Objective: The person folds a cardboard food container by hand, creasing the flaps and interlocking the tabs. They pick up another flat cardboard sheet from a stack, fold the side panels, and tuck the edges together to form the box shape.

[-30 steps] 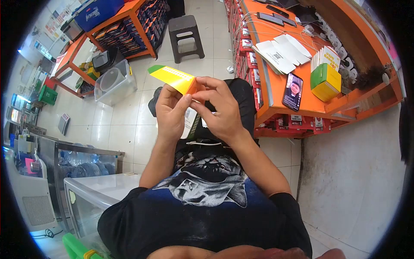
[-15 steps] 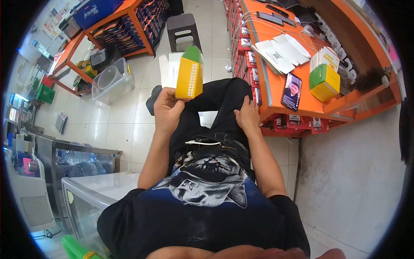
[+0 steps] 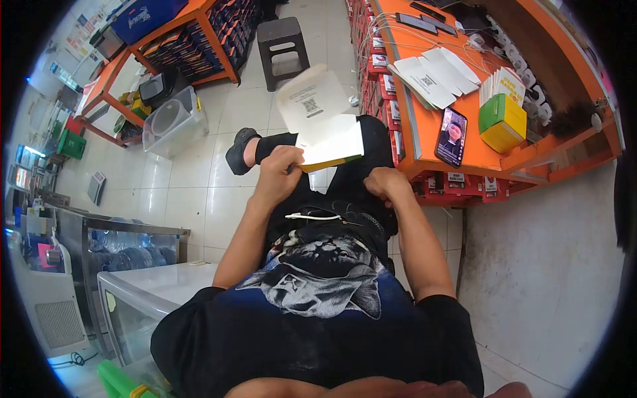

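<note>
My left hand (image 3: 279,171) pinches the lower left edge of an opened carton (image 3: 332,137). The carton shows its white inside, a lid flap with a printed code, and a yellow and green strip along the bottom. Over my thigh, my right hand (image 3: 385,184) is closed, its fingers curled down; whether it holds anything is hidden. Right of it on the orange table (image 3: 483,169) lie a lit phone (image 3: 451,137), a green and yellow box (image 3: 502,123) and flat white cartons (image 3: 434,77).
A dark stool (image 3: 281,50) stands ahead on the tiled floor. A clear plastic bin (image 3: 175,123) is at the left. Red boxes (image 3: 456,186) are stacked under the table. A white-topped cabinet (image 3: 166,282) is by my left elbow.
The carton in my left hand has swung right and spread, turning from its yellow side to its white inside. My right hand has gone from spread on the thigh to curled.
</note>
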Demonstrator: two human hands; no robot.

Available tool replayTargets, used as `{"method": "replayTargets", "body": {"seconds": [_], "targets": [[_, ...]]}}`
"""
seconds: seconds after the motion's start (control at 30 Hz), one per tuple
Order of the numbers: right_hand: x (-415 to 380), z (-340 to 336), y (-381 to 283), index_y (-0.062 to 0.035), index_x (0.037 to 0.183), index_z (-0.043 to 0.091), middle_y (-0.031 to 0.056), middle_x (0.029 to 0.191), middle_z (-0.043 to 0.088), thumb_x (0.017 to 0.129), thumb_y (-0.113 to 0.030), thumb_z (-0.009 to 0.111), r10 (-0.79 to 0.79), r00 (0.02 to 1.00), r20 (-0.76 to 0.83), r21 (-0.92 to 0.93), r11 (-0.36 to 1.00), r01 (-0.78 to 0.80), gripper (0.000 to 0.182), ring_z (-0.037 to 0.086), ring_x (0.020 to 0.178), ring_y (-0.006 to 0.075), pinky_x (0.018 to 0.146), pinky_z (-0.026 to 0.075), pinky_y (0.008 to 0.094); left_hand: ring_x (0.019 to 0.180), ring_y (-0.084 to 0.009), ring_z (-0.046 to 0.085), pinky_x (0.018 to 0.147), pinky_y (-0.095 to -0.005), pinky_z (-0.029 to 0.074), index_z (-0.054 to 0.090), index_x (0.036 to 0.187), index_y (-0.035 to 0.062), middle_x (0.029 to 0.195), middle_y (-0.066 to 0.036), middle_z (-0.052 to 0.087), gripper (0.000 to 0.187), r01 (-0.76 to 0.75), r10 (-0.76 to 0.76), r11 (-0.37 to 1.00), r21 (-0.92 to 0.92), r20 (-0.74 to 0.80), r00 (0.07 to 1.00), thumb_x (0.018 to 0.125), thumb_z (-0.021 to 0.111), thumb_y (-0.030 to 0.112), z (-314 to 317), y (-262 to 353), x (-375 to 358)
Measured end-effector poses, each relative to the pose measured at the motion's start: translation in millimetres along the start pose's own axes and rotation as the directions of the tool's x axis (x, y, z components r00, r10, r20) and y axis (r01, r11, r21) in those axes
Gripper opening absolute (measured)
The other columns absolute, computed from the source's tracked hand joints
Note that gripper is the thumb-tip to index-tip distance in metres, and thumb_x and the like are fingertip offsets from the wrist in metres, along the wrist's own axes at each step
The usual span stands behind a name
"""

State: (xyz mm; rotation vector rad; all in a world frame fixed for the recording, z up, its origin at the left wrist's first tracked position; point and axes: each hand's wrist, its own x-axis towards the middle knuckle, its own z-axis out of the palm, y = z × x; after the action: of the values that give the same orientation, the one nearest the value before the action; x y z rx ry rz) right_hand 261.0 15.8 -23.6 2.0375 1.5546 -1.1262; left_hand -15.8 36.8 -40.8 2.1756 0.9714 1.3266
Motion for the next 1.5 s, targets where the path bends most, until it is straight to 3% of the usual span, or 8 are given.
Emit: {"method": "replayTargets", "body": {"seconds": [0.37, 0.5, 1.0, 1.13, 1.23, 1.33, 1.4, 1.5], "targets": [[29.3, 32.0, 44.2, 0.0066, 0.112, 0.068, 0.0234, 0.093, 0.074, 0.098, -0.041, 0.052, -0.257, 0.892, 0.371, 0.335, 0.933, 0.129, 0.052, 0.071, 0.067, 0.0256, 0.059, 0.057, 0.0362, 0.098, -0.031, 0.07, 0.083, -0.0388, 0.056, 0.061, 0.088, 0.0014, 0.099, -0.013, 0.071, 0.024, -0.042, 0.046, 0.999, -0.025, 0.145, 0.988, 0.07, 0.068, -0.013, 12.0, 2.4, -9.9], [-16.5, 32.6, 14.8, 0.0025, 0.117, 0.066, 0.0136, 0.093, 0.074, 0.102, -0.053, 0.05, -0.343, 0.922, -0.18, 0.949, 0.185, 0.254, 0.059, 0.069, 0.07, 0.0205, 0.062, 0.057, 0.0337, 0.097, -0.032, 0.069, 0.083, -0.0392, 0.055, 0.062, 0.091, 0.002, 0.101, -0.014, 0.071, 0.027, -0.119, 0.117, 0.993, -0.001, 0.176, 0.977, 0.07, 0.068, -0.013, 15.0, 5.5, -8.5], [-47.8, 37.0, -56.1, 0.0042, 0.112, 0.069, 0.0061, 0.092, 0.072, 0.101, -0.014, 0.064, -0.141, 0.699, -0.701, 0.709, -0.036, 0.704, 0.022, 0.067, 0.074, 0.0104, 0.064, 0.057, 0.0251, 0.116, -0.0316, 0.059, 0.118, -0.0491, 0.031, 0.07, 0.103, 0.0096, 0.106, -0.009, 0.067, 0.027, -0.069, 0.034, 0.969, 0.237, 0.148, 0.988, 0.078, 0.076, 0.004, 1.4, 62.2, 5.8], [-51.0, 33.1, -71.4, 0.0054, 0.114, 0.07, 0.0035, 0.094, 0.069, 0.101, -0.01, 0.064, -0.181, 0.577, -0.796, 0.595, -0.06, 0.802, 0.021, 0.068, 0.081, 0.0103, 0.07, 0.058, 0.0245, 0.108, -0.0274, 0.064, 0.108, -0.0439, 0.044, 0.071, 0.102, 0.0087, 0.105, -0.009, 0.066, 0.021, 0.059, -0.071, 0.971, 0.231, 0.042, 0.997, 0.082, 0.076, 0.005, 0.4, 58.6, 5.9], [-57.7, 28.0, -82.4, 0.0042, 0.113, 0.072, 0.0032, 0.091, 0.068, 0.099, -0.007, 0.065, -0.179, 0.454, -0.873, 0.466, -0.029, 0.884, 0.019, 0.068, 0.081, 0.0111, 0.07, 0.057, 0.0259, 0.09, -0.0162, 0.068, 0.082, -0.0297, 0.055, 0.067, 0.1, 0.0003, 0.102, -0.009, 0.067, 0.009, 0.402, -0.412, 0.885, -0.235, 0.003, 0.911, 0.092, 0.071, 0.003, -4.1, 65.1, 6.0], [-68.1, 23.4, -87.0, 0.002, 0.109, 0.075, 0.0065, 0.088, 0.068, 0.095, -0.006, 0.069, -0.189, 0.302, -0.934, 0.277, 0.151, 0.949, 0.017, 0.069, 0.079, 0.0154, 0.069, 0.056, 0.0292, 0.095, -0.0178, 0.068, 0.084, -0.0329, 0.055, 0.064, 0.102, -0.0005, 0.103, -0.008, 0.068, 0.01, 0.39, -0.481, 0.757, -0.525, -0.043, 0.876, 0.094, 0.068, 0.0, -0.3, 63.5, 6.3], [-73.6, 23.2, -88.2, 0.0014, 0.106, 0.075, 0.0094, 0.088, 0.068, 0.093, -0.005, 0.07, -0.22, 0.211, -0.952, 0.144, 0.286, 0.947, 0.016, 0.07, 0.079, 0.0186, 0.069, 0.056, 0.0314, 0.097, -0.018, 0.067, 0.087, -0.0345, 0.055, 0.062, 0.106, 0.0017, 0.103, -0.008, 0.068, 0.011, 0.342, -0.628, 0.34, -0.876, 0.059, 0.776, 0.095, 0.065, 0.0, -1.2, 66.7, 8.7], [-76.5, 25.9, -89.9, 0.0018, 0.102, 0.074, 0.013, 0.09, 0.069, 0.089, -0.003, 0.072, -0.304, 0.077, -0.949, -0.034, 0.344, 0.938, 0.014, 0.07, 0.08, 0.0253, 0.069, 0.056, 0.0345, 0.099, -0.0153, 0.065, 0.093, -0.0339, 0.055, 0.063, 0.112, 0.0028, 0.105, -0.007, 0.068, 0.016, 0.326, -0.557, 0.379, -0.866, 0.068, 0.828, 0.096, 0.067, 0.002, 4.0, 52.9, 2.2]]}}
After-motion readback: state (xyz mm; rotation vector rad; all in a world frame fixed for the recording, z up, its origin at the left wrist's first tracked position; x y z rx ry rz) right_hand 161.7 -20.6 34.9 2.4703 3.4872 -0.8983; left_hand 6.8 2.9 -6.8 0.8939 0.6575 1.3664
